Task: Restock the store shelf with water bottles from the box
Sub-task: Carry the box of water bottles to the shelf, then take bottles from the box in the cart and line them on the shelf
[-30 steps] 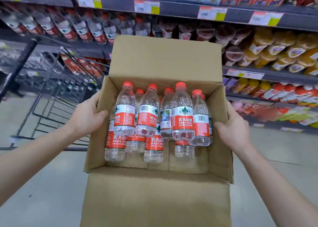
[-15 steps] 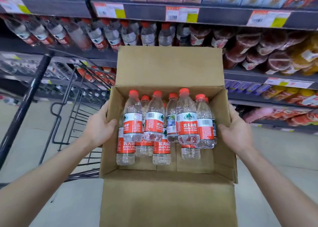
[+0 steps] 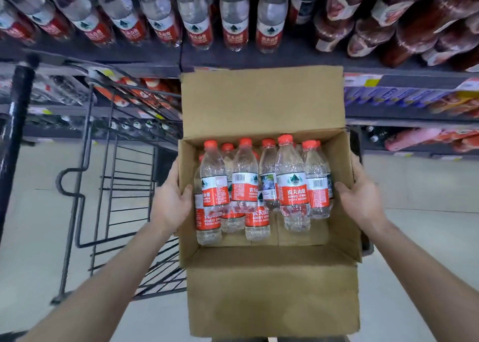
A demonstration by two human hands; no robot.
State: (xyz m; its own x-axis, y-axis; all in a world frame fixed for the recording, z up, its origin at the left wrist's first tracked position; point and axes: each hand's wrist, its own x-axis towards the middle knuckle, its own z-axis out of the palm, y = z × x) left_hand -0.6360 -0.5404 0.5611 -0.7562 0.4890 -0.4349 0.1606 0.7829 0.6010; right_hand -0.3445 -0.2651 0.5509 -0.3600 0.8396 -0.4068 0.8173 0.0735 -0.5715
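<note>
Between left grip (image 3: 169, 201) and right grip (image 3: 363, 199), box (image 3: 272, 290)

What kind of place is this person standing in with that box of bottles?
Most likely a supermarket drinks aisle: shelves packed with rows of water bottles and dark red drinks, price tags along the shelf edges, and a wire shopping cart beside the cardboard box.

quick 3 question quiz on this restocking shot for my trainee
1. True or false: the left hand and right hand both grip the box by its side walls.
2. The water bottles in the box have caps that are: A blue, B red, C white.
3. Short answer: what do the hands hold besides the box?
Key: 1 true; 2 B; 3 nothing.
</note>
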